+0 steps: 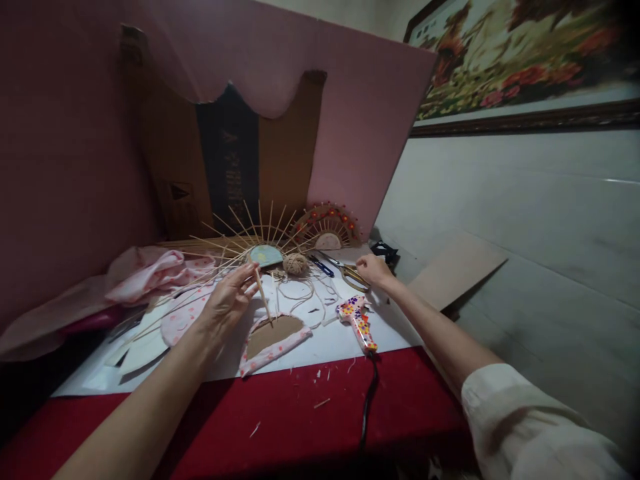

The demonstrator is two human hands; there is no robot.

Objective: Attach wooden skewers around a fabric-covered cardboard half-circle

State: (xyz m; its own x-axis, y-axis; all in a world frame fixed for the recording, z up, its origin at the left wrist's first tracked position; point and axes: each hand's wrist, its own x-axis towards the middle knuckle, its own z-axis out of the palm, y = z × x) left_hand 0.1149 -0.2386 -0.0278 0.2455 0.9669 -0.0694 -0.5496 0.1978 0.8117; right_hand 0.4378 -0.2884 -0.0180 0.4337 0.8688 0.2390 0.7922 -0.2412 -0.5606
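Observation:
My left hand (231,293) pinches a thin wooden stick (263,298) near its upper end. The stick's lower end meets the bare cardboard of a half-round piece (277,335) whose edges are wrapped in pink dotted fabric. My right hand (374,269) is closed at the far right of the white sheet, beside the gold-handled scissors (353,272); whatever its fingers hold is hidden. A flower-patterned hot glue gun (358,321) lies on its side nearer to me. Behind my left hand, sticks fan out from a light blue half-round piece (266,256).
A twine ball (296,265) and a blue-handled cutter (321,265) lie behind. Pink cloth (155,273) is bunched at left. A decorated fan (329,227) leans at the back, and a cardboard panel (457,270) stands right. The gun's black cord (369,400) crosses the red cloth (295,413).

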